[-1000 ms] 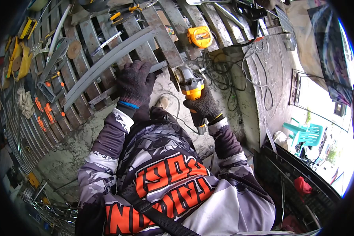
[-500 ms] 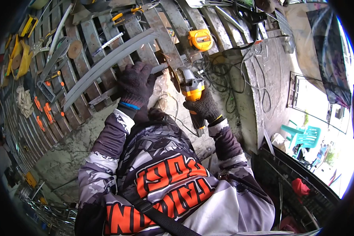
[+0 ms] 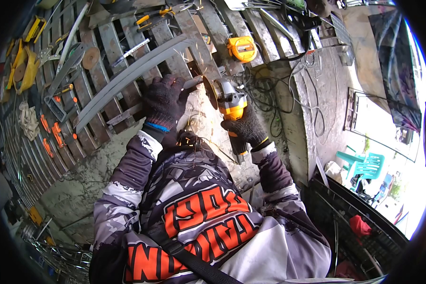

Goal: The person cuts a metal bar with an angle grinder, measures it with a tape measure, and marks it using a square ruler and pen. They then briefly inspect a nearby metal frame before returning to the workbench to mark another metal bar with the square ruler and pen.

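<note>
My right hand, in a dark knit glove, is wrapped round a yellow and grey angle grinder. The grinder's disc meets the end of a narrow metal bar, and orange sparks fly up and down from there. Gloved too, my left hand is closed over the same bar, just left of the disc. The bar's other end shows past the left hand on the slats. Beyond the hands lie long curved grey metal strips.
The slatted metal bench carries a yellow tape measure, yellow-handled pliers, a round disc and orange clamps. Black cables lie coiled right of the grinder. A green plastic chair stands farther right.
More sparks show now, some spraying down toward my lap. The grinder's disc has tilted slightly and shows more of its face. Both hands stay almost in place.
</note>
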The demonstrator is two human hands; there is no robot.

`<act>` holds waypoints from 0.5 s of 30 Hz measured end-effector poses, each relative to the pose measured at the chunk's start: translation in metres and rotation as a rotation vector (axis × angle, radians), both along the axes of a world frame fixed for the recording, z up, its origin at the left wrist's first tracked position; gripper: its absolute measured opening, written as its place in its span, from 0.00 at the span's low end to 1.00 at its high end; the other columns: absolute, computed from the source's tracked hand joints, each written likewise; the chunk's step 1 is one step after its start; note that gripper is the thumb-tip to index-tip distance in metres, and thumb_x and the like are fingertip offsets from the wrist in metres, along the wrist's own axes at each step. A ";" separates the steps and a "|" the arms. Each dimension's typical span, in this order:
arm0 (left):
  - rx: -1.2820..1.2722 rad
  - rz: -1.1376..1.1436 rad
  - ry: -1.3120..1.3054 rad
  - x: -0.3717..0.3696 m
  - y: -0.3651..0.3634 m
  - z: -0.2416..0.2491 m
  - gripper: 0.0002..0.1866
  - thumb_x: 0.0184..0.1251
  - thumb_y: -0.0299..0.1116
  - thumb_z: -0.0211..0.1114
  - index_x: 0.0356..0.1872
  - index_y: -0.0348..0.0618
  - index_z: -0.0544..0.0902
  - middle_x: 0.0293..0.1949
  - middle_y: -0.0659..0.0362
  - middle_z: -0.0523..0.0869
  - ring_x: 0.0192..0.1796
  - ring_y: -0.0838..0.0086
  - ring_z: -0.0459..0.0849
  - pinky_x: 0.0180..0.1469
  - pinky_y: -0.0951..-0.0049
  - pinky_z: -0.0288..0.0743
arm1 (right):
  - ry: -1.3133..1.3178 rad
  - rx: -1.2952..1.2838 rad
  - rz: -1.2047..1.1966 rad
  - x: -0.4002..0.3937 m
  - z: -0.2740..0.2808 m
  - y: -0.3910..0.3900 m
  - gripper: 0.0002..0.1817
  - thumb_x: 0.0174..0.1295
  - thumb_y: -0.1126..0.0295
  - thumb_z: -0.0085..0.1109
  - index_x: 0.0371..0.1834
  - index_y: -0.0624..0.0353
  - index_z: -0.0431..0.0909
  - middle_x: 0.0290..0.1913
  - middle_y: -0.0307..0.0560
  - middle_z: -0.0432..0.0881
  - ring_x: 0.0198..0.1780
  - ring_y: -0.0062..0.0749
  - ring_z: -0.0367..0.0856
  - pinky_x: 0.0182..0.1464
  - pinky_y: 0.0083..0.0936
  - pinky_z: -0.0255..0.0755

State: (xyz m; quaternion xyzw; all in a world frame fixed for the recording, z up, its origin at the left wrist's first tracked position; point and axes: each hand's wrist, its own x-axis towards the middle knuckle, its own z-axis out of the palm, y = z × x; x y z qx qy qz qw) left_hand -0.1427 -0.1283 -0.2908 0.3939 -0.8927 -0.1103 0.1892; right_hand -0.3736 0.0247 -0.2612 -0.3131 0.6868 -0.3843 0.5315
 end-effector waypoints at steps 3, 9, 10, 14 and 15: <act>0.002 0.000 0.088 -0.003 0.001 0.000 0.21 0.52 0.33 0.74 0.50 0.47 0.86 0.49 0.53 0.87 0.48 0.51 0.83 0.50 0.54 0.80 | 0.032 0.037 0.010 -0.002 -0.004 0.001 0.49 0.42 0.72 0.81 0.72 0.57 0.65 0.56 0.45 0.83 0.55 0.33 0.83 0.58 0.35 0.80; 0.060 0.001 0.073 -0.002 0.001 0.001 0.17 0.59 0.34 0.71 0.51 0.45 0.88 0.48 0.53 0.86 0.49 0.50 0.83 0.53 0.50 0.78 | 0.089 0.022 0.035 -0.005 -0.013 0.004 0.49 0.43 0.71 0.82 0.72 0.58 0.64 0.56 0.47 0.83 0.55 0.35 0.84 0.59 0.36 0.79; 0.055 0.002 0.070 -0.002 0.001 0.002 0.18 0.59 0.34 0.71 0.51 0.45 0.88 0.48 0.53 0.86 0.49 0.50 0.83 0.53 0.51 0.78 | 0.088 0.018 0.035 -0.005 -0.012 0.004 0.49 0.43 0.71 0.82 0.72 0.58 0.64 0.56 0.47 0.83 0.55 0.35 0.84 0.59 0.36 0.79; 0.073 0.007 0.071 -0.003 0.001 0.001 0.19 0.57 0.33 0.71 0.52 0.45 0.88 0.49 0.53 0.87 0.50 0.51 0.83 0.53 0.52 0.79 | 0.076 -0.026 0.024 -0.003 -0.004 -0.001 0.48 0.44 0.71 0.81 0.71 0.58 0.65 0.55 0.47 0.83 0.54 0.35 0.84 0.59 0.35 0.79; 0.072 0.007 0.072 -0.003 0.001 0.001 0.19 0.57 0.33 0.71 0.52 0.45 0.88 0.49 0.53 0.87 0.50 0.51 0.83 0.53 0.52 0.79 | 0.080 -0.013 0.030 -0.003 -0.003 -0.001 0.47 0.44 0.71 0.81 0.70 0.57 0.65 0.55 0.47 0.84 0.54 0.35 0.84 0.58 0.35 0.80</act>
